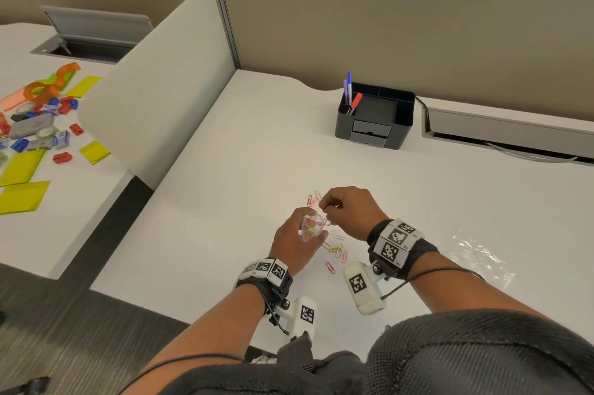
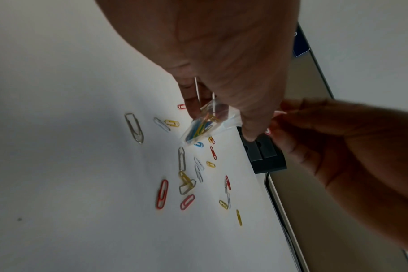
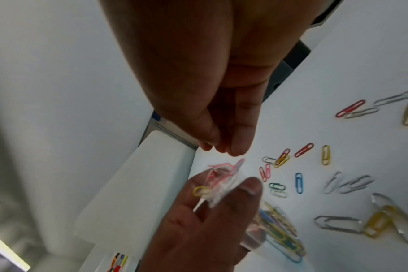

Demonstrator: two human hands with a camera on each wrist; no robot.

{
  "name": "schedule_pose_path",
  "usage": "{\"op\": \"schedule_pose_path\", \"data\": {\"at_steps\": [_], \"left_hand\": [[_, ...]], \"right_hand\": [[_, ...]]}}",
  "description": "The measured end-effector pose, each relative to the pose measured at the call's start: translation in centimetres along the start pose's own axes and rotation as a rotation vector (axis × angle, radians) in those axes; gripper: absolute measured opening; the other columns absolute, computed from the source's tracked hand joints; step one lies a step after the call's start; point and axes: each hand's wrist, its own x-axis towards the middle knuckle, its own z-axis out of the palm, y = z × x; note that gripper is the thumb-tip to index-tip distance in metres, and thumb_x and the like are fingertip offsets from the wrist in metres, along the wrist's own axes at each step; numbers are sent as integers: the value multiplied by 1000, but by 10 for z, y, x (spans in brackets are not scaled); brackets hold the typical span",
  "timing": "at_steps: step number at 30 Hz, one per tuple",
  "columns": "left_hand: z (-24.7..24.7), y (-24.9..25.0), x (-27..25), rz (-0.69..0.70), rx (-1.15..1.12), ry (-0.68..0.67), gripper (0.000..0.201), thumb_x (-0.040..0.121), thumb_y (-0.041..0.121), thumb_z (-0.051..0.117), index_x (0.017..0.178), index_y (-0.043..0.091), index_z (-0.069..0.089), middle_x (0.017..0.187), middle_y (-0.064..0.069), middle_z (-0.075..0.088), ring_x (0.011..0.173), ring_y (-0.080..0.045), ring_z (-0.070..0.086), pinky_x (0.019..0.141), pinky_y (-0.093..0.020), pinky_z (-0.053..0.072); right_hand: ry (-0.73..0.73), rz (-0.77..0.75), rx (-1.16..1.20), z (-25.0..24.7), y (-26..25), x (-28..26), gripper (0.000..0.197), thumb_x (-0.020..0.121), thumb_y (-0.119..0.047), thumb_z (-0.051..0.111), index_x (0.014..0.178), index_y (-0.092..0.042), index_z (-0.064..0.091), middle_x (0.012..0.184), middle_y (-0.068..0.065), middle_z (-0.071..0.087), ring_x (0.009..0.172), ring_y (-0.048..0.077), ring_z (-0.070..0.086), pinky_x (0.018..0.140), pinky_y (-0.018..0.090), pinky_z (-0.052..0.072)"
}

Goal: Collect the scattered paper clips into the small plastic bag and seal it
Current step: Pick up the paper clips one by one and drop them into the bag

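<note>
My left hand [image 1: 302, 217] holds a small clear plastic bag [image 1: 311, 230] upright above the white desk, thumb and fingers curled round it. Several coloured clips lie inside the bag [image 2: 205, 127]. My right hand [image 1: 324, 209] hovers right at the bag's mouth [image 3: 219, 176], with its fingertips [image 3: 238, 147] pinched together on a pink paper clip [image 3: 239, 162] at the opening. Several loose paper clips [image 1: 336, 250] in red, yellow, blue and silver lie scattered on the desk under and behind both hands [image 2: 186, 184] [image 3: 338, 184].
A black desk organizer [image 1: 376, 114] with pens stands at the back of the desk. A crinkled clear plastic sheet [image 1: 479, 253] lies to the right. A white divider [image 1: 154, 89] separates a neighbouring desk littered with sticky notes and stationery [image 1: 32, 137].
</note>
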Motion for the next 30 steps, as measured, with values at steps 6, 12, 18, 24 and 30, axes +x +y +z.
{"op": "schedule_pose_path", "data": {"at_steps": [6, 12, 18, 24, 30], "left_hand": [[5, 0, 1, 15, -31, -14, 40, 78, 37, 71, 113, 34, 52, 101, 10, 66, 89, -14, 66, 80, -35, 56], [11, 2, -1, 19, -18, -28, 45, 77, 42, 67, 119, 34, 54, 106, 10, 67, 95, -12, 65, 83, -39, 55], [9, 2, 2, 10, 2, -9, 36, 80, 33, 70, 113, 32, 55, 102, 9, 68, 91, -13, 65, 81, -36, 54], [10, -3, 4, 11, 15, -22, 34, 81, 29, 69, 111, 34, 54, 102, 10, 66, 90, -12, 63, 80, -32, 53], [3, -12, 5, -11, 26, 17, 39, 82, 33, 72, 116, 31, 53, 99, 12, 62, 89, -13, 64, 80, -31, 55]], "right_hand": [[-79, 1, -93, 12, 17, -7, 14, 86, -27, 63, 98, -22, 71, 93, -5, 69, 88, 14, 62, 81, 31, 52], [-5, 57, -46, 19, 11, -1, 11, 79, -27, 68, 89, -21, 70, 74, -10, 60, 75, 15, 58, 66, 30, 46], [-81, -46, -109, 13, 9, 0, 13, 86, -24, 60, 92, -20, 72, 89, -3, 71, 86, 18, 65, 77, 34, 52], [-153, -166, -271, 13, 10, 1, 27, 94, -20, 50, 106, -22, 74, 104, 3, 64, 96, 20, 60, 83, 34, 48], [56, 147, -225, 11, 58, 26, 28, 93, -21, 48, 114, -19, 66, 116, 7, 62, 108, 25, 59, 92, 34, 47]]}}
